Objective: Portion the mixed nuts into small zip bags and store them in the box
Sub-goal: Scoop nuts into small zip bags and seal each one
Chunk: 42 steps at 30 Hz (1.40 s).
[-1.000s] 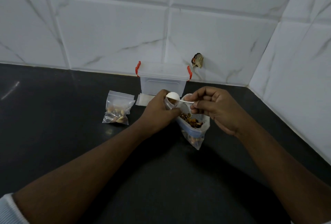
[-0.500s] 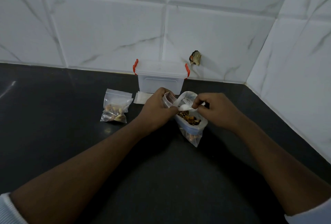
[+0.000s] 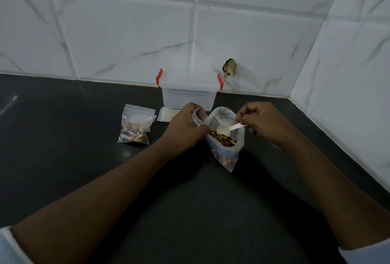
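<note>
Nearest, one large bag of mixed nuts stands open on the counter. My right hand pinches the handle of the one white scoop, whose bowl is at the nuts. My left hand grips one small bag beside the large bag's mouth. Farther left lie one filled bag and flat spare bags, too flat to count. Farthest is one box, lid on. As I judge it, one portion is done and none is boxed.
</note>
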### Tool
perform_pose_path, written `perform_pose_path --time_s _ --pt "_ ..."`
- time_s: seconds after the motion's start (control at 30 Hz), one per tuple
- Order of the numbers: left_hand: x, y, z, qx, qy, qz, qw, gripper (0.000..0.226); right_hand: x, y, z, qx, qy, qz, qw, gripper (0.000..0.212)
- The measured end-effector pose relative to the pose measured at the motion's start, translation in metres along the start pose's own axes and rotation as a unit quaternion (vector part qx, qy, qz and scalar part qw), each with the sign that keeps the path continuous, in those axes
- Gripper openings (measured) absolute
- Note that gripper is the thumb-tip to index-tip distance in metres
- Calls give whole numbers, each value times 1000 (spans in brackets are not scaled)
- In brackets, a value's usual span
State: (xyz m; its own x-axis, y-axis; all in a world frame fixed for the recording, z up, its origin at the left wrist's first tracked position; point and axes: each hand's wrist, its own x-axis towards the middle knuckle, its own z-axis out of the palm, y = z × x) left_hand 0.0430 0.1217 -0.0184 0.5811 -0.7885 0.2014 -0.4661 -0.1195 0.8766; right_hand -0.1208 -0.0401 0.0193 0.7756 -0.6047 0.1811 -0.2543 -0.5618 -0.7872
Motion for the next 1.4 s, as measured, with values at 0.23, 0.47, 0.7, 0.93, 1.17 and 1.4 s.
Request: perform_pose_path --time_s 0.23,0.47,0.7,0.93,1.17,1.4 --pt "0 -1 0 -4 0 3 1000 44 1 3 3 30 -7 19 999 16" --pt "2 -3 0 3 3 4 1000 43 8 11 7 175 21 134 975 17" --pt "2 -4 0 -1 -3 2 1000 43 11 16 5 253 57 148 954 20" --pt "1 -4 0 -9 -1 9 1000 42 6 15 19 -75 -3 -67 995 25" --pt "2 -4 0 -7 -1 6 1000 44 1 3 -3 -178 -19 -105 978 18" --pt "2 -4 1 -1 1 5 1000 43 6 9 -2 41 17 39 998 14"
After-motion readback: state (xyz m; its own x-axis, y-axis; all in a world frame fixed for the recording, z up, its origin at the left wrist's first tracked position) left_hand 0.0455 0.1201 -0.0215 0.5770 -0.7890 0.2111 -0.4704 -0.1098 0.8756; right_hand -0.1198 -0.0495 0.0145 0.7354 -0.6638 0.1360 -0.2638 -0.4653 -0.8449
